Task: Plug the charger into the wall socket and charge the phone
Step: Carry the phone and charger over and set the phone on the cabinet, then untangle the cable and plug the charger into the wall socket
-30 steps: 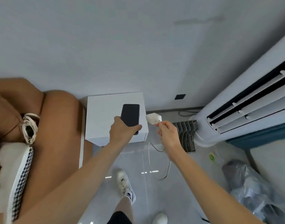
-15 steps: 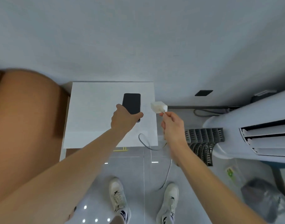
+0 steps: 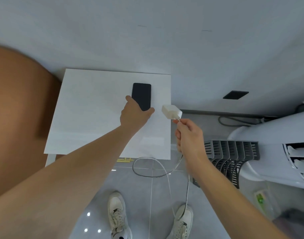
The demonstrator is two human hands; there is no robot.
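Far left: brown rounded furniture (image 3: 18,109), blurred, not identifiable. White worktop (image 3: 89,118) beside it, against the wall. Left hand (image 3: 134,114) closed round near end of phone (image 3: 141,96), thumb on left edge, fingers at right edge; phone dark face up, lying flat or just above worktop, cannot tell which. Probably parked here to free the hand and stay within cable reach. Right hand (image 3: 189,137) pinching cable (image 3: 153,175) just below charger (image 3: 171,112), fingers narrow; charger poised over worktop's right edge, slack looping toward floor. Held by cable, so regrip on body likely needed before plugging. Dark socket (image 3: 235,95) low on wall, further right, well apart from charger. Not yet plugged.
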